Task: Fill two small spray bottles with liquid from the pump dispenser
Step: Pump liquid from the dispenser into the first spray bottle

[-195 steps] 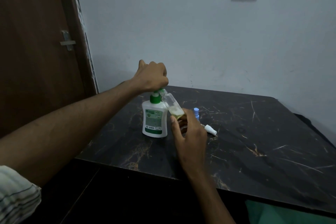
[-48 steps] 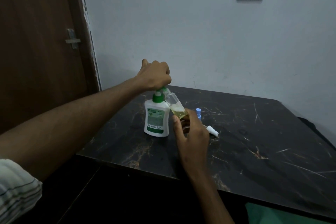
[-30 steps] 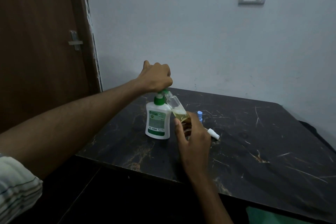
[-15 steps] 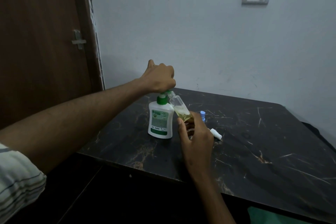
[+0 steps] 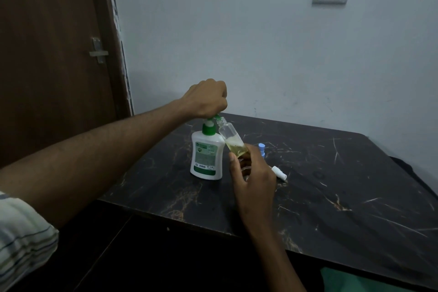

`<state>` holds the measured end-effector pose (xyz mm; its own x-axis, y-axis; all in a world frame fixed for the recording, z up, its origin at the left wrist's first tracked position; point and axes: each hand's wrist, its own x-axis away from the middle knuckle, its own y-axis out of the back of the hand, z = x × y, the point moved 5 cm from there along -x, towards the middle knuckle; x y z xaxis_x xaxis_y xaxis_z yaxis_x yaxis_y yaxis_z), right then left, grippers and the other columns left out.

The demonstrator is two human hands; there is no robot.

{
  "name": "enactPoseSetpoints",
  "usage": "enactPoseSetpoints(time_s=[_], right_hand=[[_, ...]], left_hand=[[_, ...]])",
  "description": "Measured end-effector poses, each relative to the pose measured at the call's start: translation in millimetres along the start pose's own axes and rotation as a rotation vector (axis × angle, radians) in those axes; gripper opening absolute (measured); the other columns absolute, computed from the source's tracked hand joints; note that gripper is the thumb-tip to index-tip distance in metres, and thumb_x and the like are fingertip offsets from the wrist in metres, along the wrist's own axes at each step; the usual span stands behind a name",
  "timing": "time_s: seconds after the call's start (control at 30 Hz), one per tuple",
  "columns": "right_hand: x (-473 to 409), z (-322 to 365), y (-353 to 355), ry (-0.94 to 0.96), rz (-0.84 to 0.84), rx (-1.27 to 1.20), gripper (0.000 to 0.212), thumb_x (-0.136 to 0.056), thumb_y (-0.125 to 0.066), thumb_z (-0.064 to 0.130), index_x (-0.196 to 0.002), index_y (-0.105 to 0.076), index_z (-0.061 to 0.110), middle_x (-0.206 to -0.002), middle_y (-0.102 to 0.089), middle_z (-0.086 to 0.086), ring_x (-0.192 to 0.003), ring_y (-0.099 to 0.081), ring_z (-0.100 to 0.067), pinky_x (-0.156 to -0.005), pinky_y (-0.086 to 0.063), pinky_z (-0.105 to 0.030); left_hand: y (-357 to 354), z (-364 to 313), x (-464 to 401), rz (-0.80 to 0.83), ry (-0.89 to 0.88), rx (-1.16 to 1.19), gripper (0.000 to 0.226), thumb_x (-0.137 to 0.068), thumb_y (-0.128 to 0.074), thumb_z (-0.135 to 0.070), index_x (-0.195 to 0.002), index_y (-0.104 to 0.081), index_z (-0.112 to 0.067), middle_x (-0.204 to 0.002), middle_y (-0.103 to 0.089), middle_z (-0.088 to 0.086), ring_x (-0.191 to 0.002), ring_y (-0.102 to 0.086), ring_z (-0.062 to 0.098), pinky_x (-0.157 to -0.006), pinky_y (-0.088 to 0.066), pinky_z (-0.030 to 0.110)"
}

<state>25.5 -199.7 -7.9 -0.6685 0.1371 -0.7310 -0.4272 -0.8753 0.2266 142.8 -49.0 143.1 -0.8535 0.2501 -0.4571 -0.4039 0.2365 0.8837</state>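
On the dark marbled table (image 5: 331, 197), my fisted left hand (image 5: 206, 98) still presses the white, green-topped pump dispenser (image 5: 206, 156) while my right hand (image 5: 252, 173) keeps pinching the tilted clear small spray bottle (image 5: 231, 140), now roughly half full of yellowish liquid.

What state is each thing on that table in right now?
Pump dispenser: upright, left hand pressing its pump.
Clear spray bottle: tilted, uncapped, partly filled, held by right hand.
White sprayer cap: lying loose.
Blue-capped bottle: upright, mostly hidden.
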Motion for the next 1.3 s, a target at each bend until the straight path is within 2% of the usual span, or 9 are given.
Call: enactPoseSetpoints(time_s=[0.1, 0.17, 0.27, 0.37, 0.5, 0.73, 0.97, 1.2, 1.3], right_hand=[[1, 0, -2, -0.005, 0.007, 0.014, 0.019, -0.103, -0.059, 0.04, -0.117, -0.062, 0.028, -0.095, -0.066, 0.013, -0.084, -0.063, -0.004, -0.071, -0.052, -0.021], [1, 1, -1, -0.002, 0.005, 0.02, 0.021, -0.103, -0.059, 0.041, -0.118, -0.062, 0.026, -0.096, -0.066, 0.012, -0.083, -0.063, -0.003, -0.071, -0.049, -0.017], [1, 2, 0, -0.006, 0.006, 0.01, 0.02, -0.102, -0.06, 0.039, -0.117, -0.063, 0.025, -0.096, -0.067, 0.012, -0.084, -0.062, -0.001, -0.07, -0.048, -0.013], [0, 1, -1, -0.008, 0.013, -0.001, 0.017, -0.103, -0.061, 0.038, -0.116, -0.062, 0.027, -0.093, -0.066, 0.012, -0.083, -0.063, -0.003, -0.069, -0.049, -0.016], [0, 1, -1, -0.003, 0.011, 0.011, 0.02, -0.103, -0.061, 0.037, -0.118, -0.063, 0.024, -0.094, -0.067, 0.011, -0.083, -0.063, -0.003, -0.07, -0.049, -0.017], [0, 0, -1, -0.008, 0.01, 0.008, 0.018, -0.104, -0.06, 0.039, -0.116, -0.062, 0.026, -0.093, -0.066, 0.012, -0.082, -0.062, -0.003, -0.069, -0.047, -0.014], [1, 2, 0, 0.001, 0.0, -0.003, 0.016, -0.104, -0.06, 0.039, -0.115, -0.062, 0.028, -0.092, -0.065, 0.013, -0.082, -0.063, -0.004, -0.069, -0.051, -0.021], [1, 3, 1, 0.011, -0.004, -0.001, 0.017, -0.103, -0.061, 0.038, -0.114, -0.062, 0.026, -0.092, -0.066, 0.011, -0.081, -0.063, -0.003, -0.069, -0.045, -0.012], [1, 2, 1, 0.005, 0.003, -0.01, 0.015, -0.103, -0.061, 0.038, -0.114, -0.062, 0.028, -0.092, -0.066, 0.012, -0.082, -0.063, -0.004, -0.069, -0.048, -0.017]], left_hand=[[-2, -1, 5, 0.025, 0.028, -0.005, 0.009, -0.081, -0.051, -0.013, -0.085, -0.058, -0.017, -0.089, -0.064, 0.002, -0.078, -0.06, 0.023, -0.072, -0.052, 0.042], [0, -3, 7, 0.026, 0.022, -0.035, 0.015, -0.078, -0.051, -0.016, -0.091, -0.059, -0.015, -0.093, -0.066, 0.004, -0.081, -0.062, 0.025, -0.074, -0.052, 0.042], [5, -4, 6, 0.006, 0.029, -0.051, 0.018, -0.073, -0.051, -0.017, -0.089, -0.06, -0.015, -0.091, -0.066, 0.005, -0.079, -0.061, 0.026, -0.073, -0.052, 0.042], [1, -3, 5, 0.003, 0.045, -0.03, 0.015, -0.073, -0.05, -0.017, -0.085, -0.059, -0.016, -0.091, -0.068, 0.006, -0.078, -0.063, 0.028, -0.075, -0.056, 0.045], [0, -2, 6, 0.045, 0.05, -0.025, 0.004, -0.078, -0.052, -0.016, -0.081, -0.053, -0.019, -0.089, -0.065, 0.006, -0.079, -0.063, 0.028, -0.077, -0.058, 0.047], [-4, -3, 4, 0.095, 0.063, 0.0, 0.006, -0.078, -0.05, -0.017, -0.078, -0.049, -0.022, -0.092, -0.065, 0.006, -0.081, -0.064, 0.028, -0.077, -0.058, 0.048], [-1, -3, 4, 0.093, 0.083, 0.003, 0.004, -0.081, -0.052, -0.012, -0.082, -0.052, -0.016, -0.093, -0.066, 0.01, -0.084, -0.065, 0.032, -0.075, -0.054, 0.047], [-1, -3, 6, 0.125, 0.097, -0.005, 0.007, -0.085, -0.052, -0.011, -0.085, -0.051, -0.018, -0.092, -0.063, 0.007, -0.081, -0.06, 0.027, -0.072, -0.049, 0.041], [-2, -3, 4, 0.114, 0.094, 0.001, 0.007, -0.086, -0.052, -0.01, -0.082, -0.051, -0.016, -0.093, -0.065, 0.01, -0.077, -0.058, 0.026, -0.069, -0.048, 0.041]])
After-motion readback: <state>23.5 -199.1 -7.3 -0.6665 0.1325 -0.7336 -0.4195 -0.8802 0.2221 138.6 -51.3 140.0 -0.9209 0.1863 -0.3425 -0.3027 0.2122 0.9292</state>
